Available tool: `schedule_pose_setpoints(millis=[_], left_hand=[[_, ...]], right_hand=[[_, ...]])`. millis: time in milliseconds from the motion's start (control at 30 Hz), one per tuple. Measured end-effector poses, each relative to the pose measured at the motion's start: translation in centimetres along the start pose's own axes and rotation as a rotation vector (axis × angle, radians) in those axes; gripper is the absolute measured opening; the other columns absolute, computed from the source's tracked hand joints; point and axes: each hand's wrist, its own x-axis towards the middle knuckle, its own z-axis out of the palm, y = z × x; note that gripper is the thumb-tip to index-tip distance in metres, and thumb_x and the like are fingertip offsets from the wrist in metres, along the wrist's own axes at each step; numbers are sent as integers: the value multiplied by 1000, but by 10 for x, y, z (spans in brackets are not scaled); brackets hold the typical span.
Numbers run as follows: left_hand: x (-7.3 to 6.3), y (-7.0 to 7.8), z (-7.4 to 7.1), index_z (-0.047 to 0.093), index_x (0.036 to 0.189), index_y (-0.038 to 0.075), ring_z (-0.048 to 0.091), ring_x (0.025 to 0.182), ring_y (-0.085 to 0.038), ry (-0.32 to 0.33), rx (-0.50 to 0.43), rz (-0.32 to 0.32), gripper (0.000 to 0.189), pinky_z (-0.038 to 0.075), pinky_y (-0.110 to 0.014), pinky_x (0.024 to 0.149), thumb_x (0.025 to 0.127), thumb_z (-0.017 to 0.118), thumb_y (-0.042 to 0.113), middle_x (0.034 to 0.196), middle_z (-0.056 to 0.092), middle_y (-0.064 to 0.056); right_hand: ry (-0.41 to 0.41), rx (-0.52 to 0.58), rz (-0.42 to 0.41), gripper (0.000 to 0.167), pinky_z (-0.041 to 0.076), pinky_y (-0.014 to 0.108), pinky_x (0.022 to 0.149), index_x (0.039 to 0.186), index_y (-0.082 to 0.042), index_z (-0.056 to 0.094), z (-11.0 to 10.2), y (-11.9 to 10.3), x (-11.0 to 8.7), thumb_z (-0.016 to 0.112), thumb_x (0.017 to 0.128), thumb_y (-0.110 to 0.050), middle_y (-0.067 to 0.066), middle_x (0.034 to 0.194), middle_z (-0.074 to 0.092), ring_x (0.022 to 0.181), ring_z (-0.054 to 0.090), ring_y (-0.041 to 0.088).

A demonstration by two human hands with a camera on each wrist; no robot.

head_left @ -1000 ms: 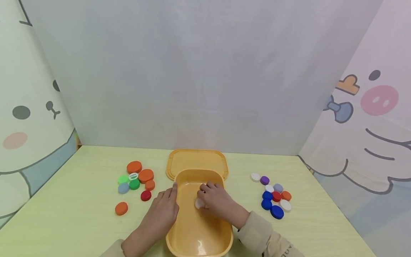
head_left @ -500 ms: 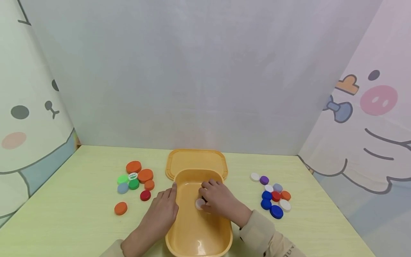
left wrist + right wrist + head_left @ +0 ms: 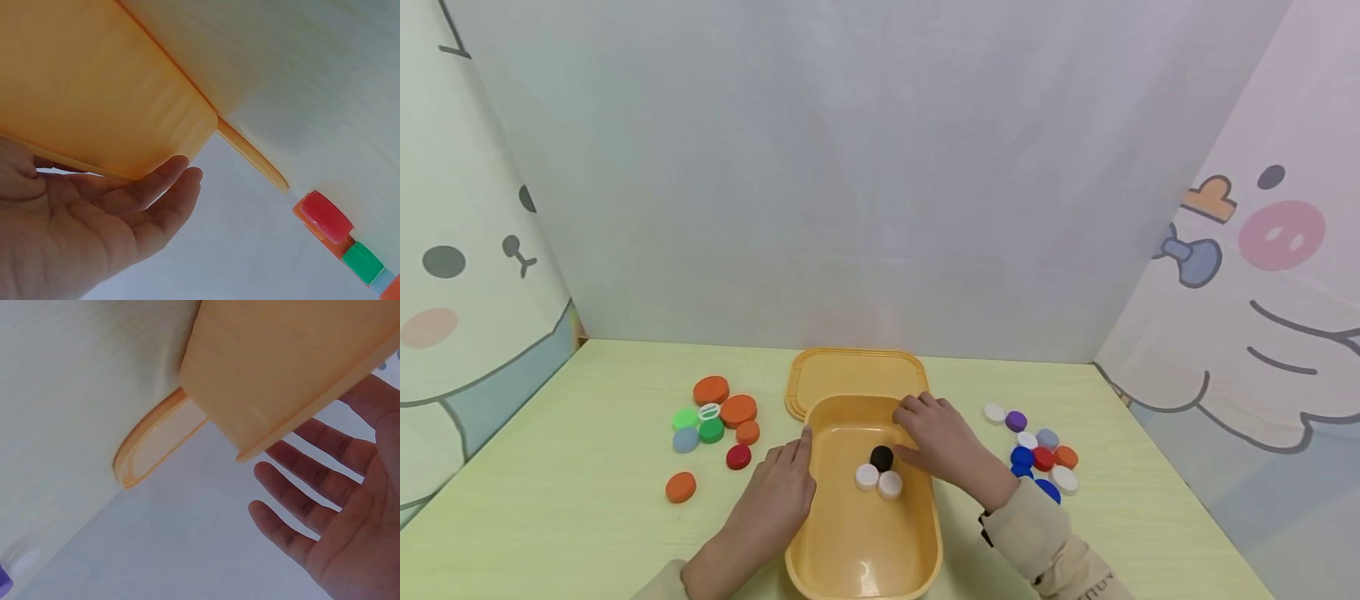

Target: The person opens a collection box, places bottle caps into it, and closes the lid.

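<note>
A yellow-orange plastic box [image 3: 865,542] stands at the front middle of the table. Inside it, two white bottle caps [image 3: 890,485] and a black bottle cap [image 3: 882,457] lie close together on the bottom. My left hand [image 3: 775,492] holds the box's left rim, the thumb over the edge and the fingers along the outer wall in the left wrist view. Over the right rim is my right hand [image 3: 943,446], its fingers spread and holding nothing; the thumb reaches inward near the black cap. In the right wrist view those fingers [image 3: 290,494] are extended beside the box's rim.
Behind the box lies its flat lid [image 3: 857,375]. Orange, green, red and other caps [image 3: 738,411] are grouped at left. Another group of blue, white, red and purple caps [image 3: 1043,458] lies at right. A grey cloth wall [image 3: 880,183] stands behind the table.
My right hand has let go of the caps and moved up and right to the box's right rim. The black cap and second white cap now show. The left hand stays on the rim.
</note>
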Motion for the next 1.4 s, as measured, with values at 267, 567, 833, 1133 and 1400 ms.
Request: schedule_pose_setpoints(millis=[267, 567, 833, 1133, 1400], left_hand=[[0, 0, -1, 37, 137, -2, 50, 110, -31, 3, 12, 14, 54, 45, -44, 91, 88, 50, 16, 123, 54, -15], [-1, -1, 0, 38, 136, -2, 50, 110, -31, 4, 13, 9, 53, 45, -44, 91, 88, 50, 16, 123, 54, -15], [-1, -1, -1, 37, 136, -3, 50, 110, -31, 1, 10, 8, 54, 45, -45, 92, 88, 50, 16, 123, 54, -15], [-1, 0, -1, 37, 136, -3, 51, 109, -30, 11, 18, 24, 53, 46, -43, 90, 88, 50, 16, 123, 54, -15], [0, 0, 0, 36, 137, -2, 50, 110, -30, 2, 21, 18, 54, 45, -44, 91, 88, 50, 16, 124, 54, -15]], right_hand=[[44, 39, 112, 28, 47, 36, 71, 94, -11, 62, 0, 34, -7, 72, 75, -29, 2, 96, 60, 86, 53, 21], [47, 15, 208, 28, 44, 35, 62, 94, -8, 61, 11, 71, -22, 73, 74, -25, 5, 94, 60, 80, 51, 22], [32, -32, 279, 27, 43, 36, 59, 91, -6, 61, 28, 101, -36, 73, 73, -22, 7, 88, 59, 76, 50, 24], [-90, -5, 387, 31, 44, 43, 64, 99, -2, 61, 38, 125, -46, 70, 76, -21, 11, 90, 59, 81, 50, 29], [-200, 28, 443, 35, 46, 48, 69, 102, 0, 60, 49, 141, -47, 69, 77, -23, 15, 95, 60, 83, 50, 30]])
